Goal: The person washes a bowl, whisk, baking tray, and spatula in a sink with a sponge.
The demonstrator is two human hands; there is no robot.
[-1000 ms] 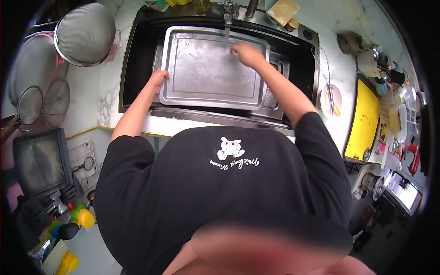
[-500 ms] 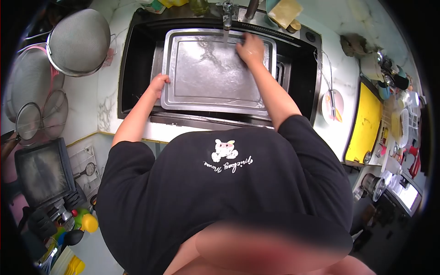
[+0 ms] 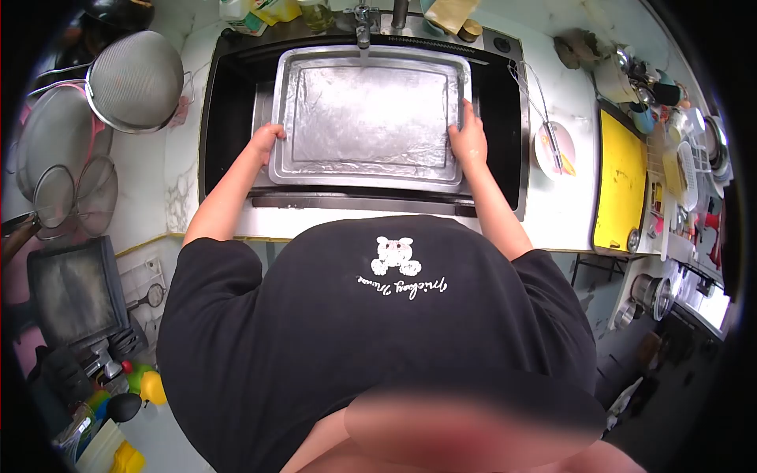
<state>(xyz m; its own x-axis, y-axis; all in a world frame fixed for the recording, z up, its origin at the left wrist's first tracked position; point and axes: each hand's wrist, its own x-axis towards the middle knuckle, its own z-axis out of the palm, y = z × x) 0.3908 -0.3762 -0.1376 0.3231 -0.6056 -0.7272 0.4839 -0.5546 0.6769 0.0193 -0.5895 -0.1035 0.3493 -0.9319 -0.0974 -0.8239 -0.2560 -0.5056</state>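
Holding a large rectangular metal tray (image 3: 367, 118) over the black sink (image 3: 501, 150), broad face up and long sides running from nine to three o'clock. Keeping the left hand (image 3: 270, 137) clamped on the rim at nine o'clock, and the right hand (image 3: 468, 137) clamped on the rim at three o'clock, with fingers along the outer edge. Showing bright, wet-looking ripples across the tray's recessed face. Cannot tell whether the underside touches anything in the sink.

Counting clock directions from the tray's middle: at twelve o'clock, close above the far rim, placed behind the sink, is the faucet (image 3: 363, 31). Toward one o'clock, near the back edge, can see a beige cloth (image 3: 453, 13). Between ten and eleven, can make out a white-and-green bottle (image 3: 240, 17). Just past three o'clock, on the white worktop (image 3: 564, 213), can see a wire whisk (image 3: 555, 146) over a pale dish (image 3: 544, 160); farther out that way, a yellow board (image 3: 621, 181). Toward ten o'clock, hanging by the wall, a round mesh strainer (image 3: 136, 81); at eight o'clock, a dark rectangular pan (image 3: 79, 293).
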